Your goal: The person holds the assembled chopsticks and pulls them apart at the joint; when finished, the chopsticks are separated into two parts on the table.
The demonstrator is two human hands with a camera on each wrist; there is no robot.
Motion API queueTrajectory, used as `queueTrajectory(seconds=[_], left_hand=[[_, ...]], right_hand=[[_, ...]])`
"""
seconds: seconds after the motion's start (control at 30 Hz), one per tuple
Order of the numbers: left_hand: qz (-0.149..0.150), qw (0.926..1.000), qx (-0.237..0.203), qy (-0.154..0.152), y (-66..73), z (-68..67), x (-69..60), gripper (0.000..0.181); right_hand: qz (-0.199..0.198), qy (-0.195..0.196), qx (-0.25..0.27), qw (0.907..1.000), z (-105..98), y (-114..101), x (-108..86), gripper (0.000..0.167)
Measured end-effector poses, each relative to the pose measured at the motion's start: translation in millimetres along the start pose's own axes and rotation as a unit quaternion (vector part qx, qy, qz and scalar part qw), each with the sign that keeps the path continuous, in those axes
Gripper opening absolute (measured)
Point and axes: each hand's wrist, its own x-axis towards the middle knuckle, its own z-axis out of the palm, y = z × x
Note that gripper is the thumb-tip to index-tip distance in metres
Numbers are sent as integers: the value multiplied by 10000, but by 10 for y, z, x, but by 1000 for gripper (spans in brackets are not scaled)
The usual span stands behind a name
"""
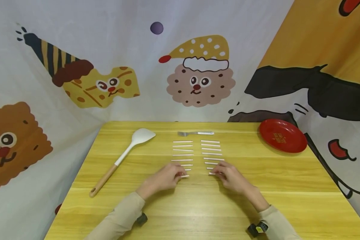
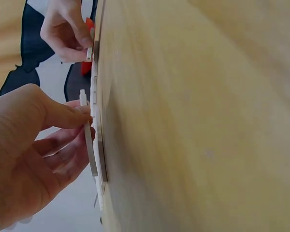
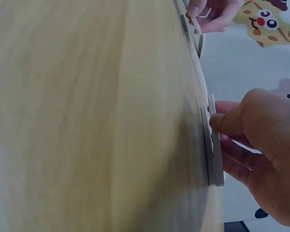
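Between thumb and fingers my left hand (image 1: 168, 175) pinches a thin white stick (image 2: 90, 147), just above the near end of the left row of white sticks (image 1: 182, 155). My right hand (image 1: 231, 177) pinches another white stick (image 3: 216, 154) at the near end of the right row of sticks (image 1: 212, 154). Each row has several sticks lying roughly parallel, side to side, with a gap between the rows. In the head view the hands cover parts of the nearest sticks. Both wrist views show the held sticks close to the tabletop.
A white spatula (image 1: 142, 136) with a wooden handle lies at the left of the wooden table (image 1: 186, 213). Beyond the rows lies a fork (image 1: 195, 133) with a pale handle. A red plate (image 1: 283, 136) sits at the back right, before a printed cloth (image 1: 132, 33).
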Motion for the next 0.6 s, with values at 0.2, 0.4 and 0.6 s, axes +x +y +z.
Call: queueTrajectory(seconds=[0.2, 0.4, 0.6], left_hand=[[106, 9999, -2, -135, 3, 42, 23, 21], [26, 9998, 20, -206, -19, 60, 18, 20], [7, 9997, 2, -243, -33, 57, 18, 17]], right_hand=[[-51, -90, 4, 9999, 44, 0, -9, 23], [-92, -136, 29, 9999, 53, 10, -12, 22], [-106, -159, 42, 9998, 38, 8, -8, 21]])
